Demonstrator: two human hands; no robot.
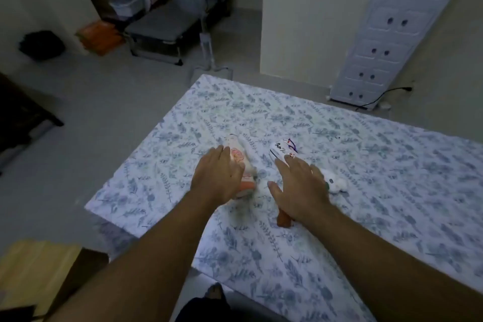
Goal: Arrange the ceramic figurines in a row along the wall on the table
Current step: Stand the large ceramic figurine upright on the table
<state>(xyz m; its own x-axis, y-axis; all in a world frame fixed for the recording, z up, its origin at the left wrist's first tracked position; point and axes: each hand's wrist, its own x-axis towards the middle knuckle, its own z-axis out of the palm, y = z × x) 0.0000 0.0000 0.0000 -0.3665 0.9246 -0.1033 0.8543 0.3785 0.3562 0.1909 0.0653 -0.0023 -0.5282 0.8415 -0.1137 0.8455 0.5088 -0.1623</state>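
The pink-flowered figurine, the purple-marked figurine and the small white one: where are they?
Pink-flowered figurine (241,158): head view, on its flower-painted side.
Purple-marked figurine (281,151): head view, on its white upper part.
Small white figurine (338,183): head view, on its rounded body beside the right hand (300,188).

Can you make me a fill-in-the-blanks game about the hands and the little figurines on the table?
1. The tablecloth has a pattern of blue ____.
2. The left hand rests on a figurine that is white and ____.
3. Both figurines under the hands are lying ____, not standing.
4. The small white figurine lies beside the ____ hand.

Missing words: leaves; orange; down; right
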